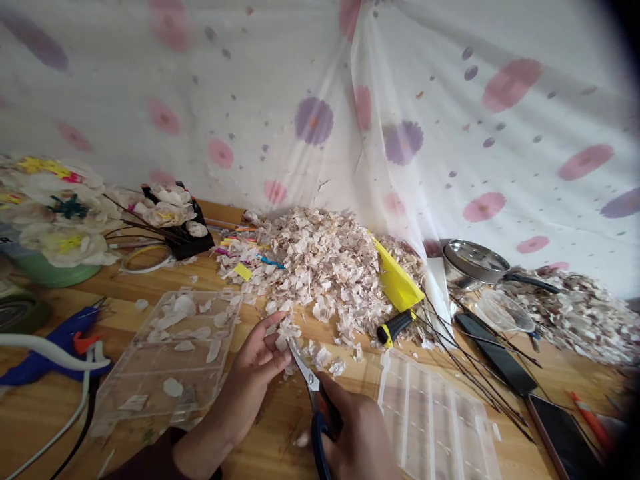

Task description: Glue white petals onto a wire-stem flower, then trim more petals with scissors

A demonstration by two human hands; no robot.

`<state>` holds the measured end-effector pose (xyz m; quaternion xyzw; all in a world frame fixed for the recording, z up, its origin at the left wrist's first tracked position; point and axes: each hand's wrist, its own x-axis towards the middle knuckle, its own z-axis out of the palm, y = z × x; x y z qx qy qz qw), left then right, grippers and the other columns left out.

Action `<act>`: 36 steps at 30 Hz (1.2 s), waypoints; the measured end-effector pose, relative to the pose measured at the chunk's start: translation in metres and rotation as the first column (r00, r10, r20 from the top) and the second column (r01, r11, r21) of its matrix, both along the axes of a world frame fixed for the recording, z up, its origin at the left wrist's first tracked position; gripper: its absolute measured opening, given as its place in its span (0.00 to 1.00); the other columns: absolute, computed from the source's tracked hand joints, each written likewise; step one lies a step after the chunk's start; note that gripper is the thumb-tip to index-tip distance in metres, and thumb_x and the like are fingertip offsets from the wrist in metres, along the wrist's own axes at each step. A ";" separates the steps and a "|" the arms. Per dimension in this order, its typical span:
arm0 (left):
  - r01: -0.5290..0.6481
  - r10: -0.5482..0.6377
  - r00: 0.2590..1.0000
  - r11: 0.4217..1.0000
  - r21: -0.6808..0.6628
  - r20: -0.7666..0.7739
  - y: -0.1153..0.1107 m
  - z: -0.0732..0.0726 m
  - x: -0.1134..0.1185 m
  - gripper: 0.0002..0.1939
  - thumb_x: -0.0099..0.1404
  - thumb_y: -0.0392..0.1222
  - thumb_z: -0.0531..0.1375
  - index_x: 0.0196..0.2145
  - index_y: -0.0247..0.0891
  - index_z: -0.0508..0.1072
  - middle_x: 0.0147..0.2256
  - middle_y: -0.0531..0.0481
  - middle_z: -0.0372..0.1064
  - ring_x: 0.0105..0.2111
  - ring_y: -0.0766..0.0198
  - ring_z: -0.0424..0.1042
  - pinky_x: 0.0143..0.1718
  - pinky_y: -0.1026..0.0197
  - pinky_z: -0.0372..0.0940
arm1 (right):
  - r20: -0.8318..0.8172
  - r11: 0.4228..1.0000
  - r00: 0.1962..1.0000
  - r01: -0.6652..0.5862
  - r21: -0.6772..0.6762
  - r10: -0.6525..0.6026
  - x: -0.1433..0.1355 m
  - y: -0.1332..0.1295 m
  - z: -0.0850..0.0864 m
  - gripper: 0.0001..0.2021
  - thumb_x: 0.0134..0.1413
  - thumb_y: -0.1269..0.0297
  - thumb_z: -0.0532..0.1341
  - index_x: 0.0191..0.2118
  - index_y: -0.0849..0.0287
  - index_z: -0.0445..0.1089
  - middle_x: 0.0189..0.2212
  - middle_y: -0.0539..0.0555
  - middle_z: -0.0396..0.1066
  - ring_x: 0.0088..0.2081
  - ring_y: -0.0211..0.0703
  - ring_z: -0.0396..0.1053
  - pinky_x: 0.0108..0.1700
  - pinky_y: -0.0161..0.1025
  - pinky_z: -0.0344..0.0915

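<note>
Near the middle of the view, my left hand (260, 353) pinches a small pale petal-like piece (289, 331) between thumb and fingers. My right hand (357, 427) is wrapped round the dark handles of a pair of scissors (311, 381). The scissor tips reach the pale piece, close to my left fingertips. Whether the blades have cut into it cannot be made out. Just beyond my hands rises a large heap of pale dried flakes (320, 260), with a few loose flakes (323, 357) lying beside the blades.
A clear compartment box (170, 353) with flakes lies left, a clear divided lid (430, 413) right. A blue glue gun (55, 347), pale artificial flowers (65, 213), a yellow-black handle (395, 328), dark stems (470, 370), a metal pan (475, 260) and a phone (563, 440) surround them.
</note>
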<state>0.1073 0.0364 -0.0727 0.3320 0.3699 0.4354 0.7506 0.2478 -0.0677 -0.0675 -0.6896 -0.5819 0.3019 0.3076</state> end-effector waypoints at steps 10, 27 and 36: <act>0.040 -0.040 0.999 0.999 -0.016 -0.016 0.002 0.001 0.000 0.35 0.49 0.42 0.71 0.54 0.39 0.65 0.37 0.48 0.76 0.38 0.59 0.72 0.42 0.58 0.64 | 0.080 0.998 0.997 0.006 -0.057 -0.001 0.003 0.000 0.004 0.11 0.47 0.65 0.60 0.38 0.56 0.75 0.22 0.50 0.73 0.22 0.39 0.65 0.24 0.29 0.56; 0.121 -0.121 0.990 0.993 -0.002 -0.073 0.006 -0.008 -0.004 0.32 0.53 0.42 0.69 0.54 0.40 0.63 0.32 0.54 0.72 0.35 0.62 0.70 0.42 0.59 0.61 | 0.110 0.969 0.993 0.058 -0.240 -0.032 0.009 0.002 -0.004 0.11 0.49 0.59 0.61 0.38 0.55 0.75 0.23 0.49 0.71 0.24 0.40 0.63 0.26 0.31 0.53; 0.058 -0.054 0.994 0.997 0.044 -0.092 0.007 -0.002 -0.001 0.30 0.53 0.43 0.68 0.52 0.38 0.65 0.30 0.54 0.70 0.30 0.65 0.67 0.37 0.60 0.60 | 0.007 0.977 0.997 0.075 -0.200 -0.075 0.006 0.002 -0.003 0.14 0.49 0.52 0.61 0.33 0.58 0.72 0.20 0.47 0.67 0.22 0.37 0.60 0.25 0.32 0.51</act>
